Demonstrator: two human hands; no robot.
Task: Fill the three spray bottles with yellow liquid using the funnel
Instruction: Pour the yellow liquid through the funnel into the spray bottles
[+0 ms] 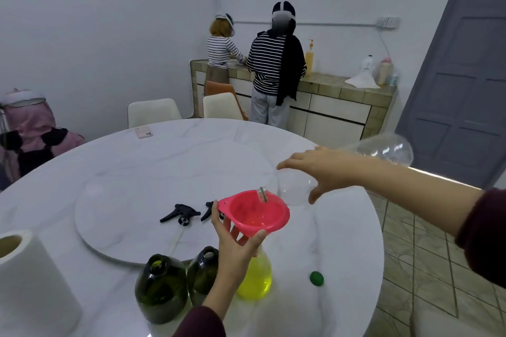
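— Where's the funnel (pixel 256 213)?

— My left hand (pixel 235 243) grips it over the yellow-filled bottle (pixel 256 279) near the surface's (pixel 342 241) front edge.

— And the right hand (pixel 325 169)?

— Fingers curled round a tilted clear jug (pixel 383 149), its mouth pointing down-left into the funnel.

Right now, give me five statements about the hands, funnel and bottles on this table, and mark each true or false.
1. The left hand holds the pink funnel. True.
2. The right hand tips a clear plastic bottle neck-down over the funnel. True.
3. The clear spray bottle under the funnel is empty. False: it holds yellow liquid.
4. The black spray triggers are screwed onto the bottles. False: they lie loose on the table's turntable.
5. The green cap sits on a dark green bottle. False: it lies on the table.
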